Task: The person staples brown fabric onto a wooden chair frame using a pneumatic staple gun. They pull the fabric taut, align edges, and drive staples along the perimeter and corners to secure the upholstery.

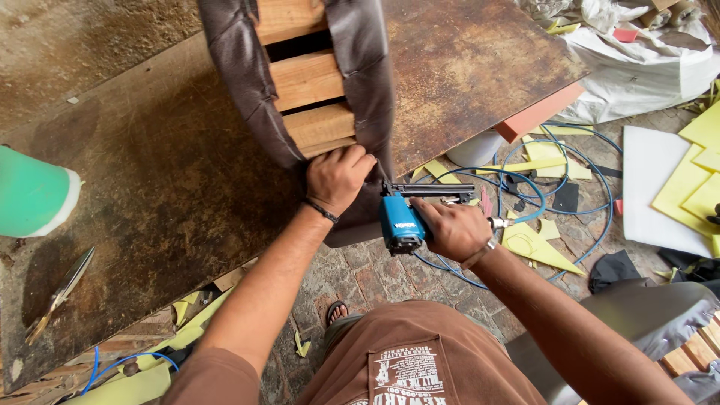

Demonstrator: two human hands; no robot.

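The upholstered frame (315, 82) runs off the top edge, so only its near end shows: dark brown leatherette wrapped around pale wooden slats, its long axis running away from the person and leaning slightly left, with the near end hanging just past the edge of the worn brown bench (150, 187). The left hand (337, 178) sits on that near end, fingers curled tight over the leatherette and pressing it against the lowest slat; the fingertips are tucked under and hard to make out. The right hand (454, 229) is closed around the grip of a blue pneumatic staple gun (409, 214), whose long black magazine points to the right while its nose meets the fabric just beside the left hand; the exact contact point is hidden behind the gun's body. A blue air hose (570, 169) loops from the gun's rear over the stone floor among yellow foam scraps (540, 247). On the bench at far left, a green and white roll (34, 191) is cut off by the edge, and a pair of scissors (60, 292) lies near it. A white sheet (660, 195) lies on the floor at right.
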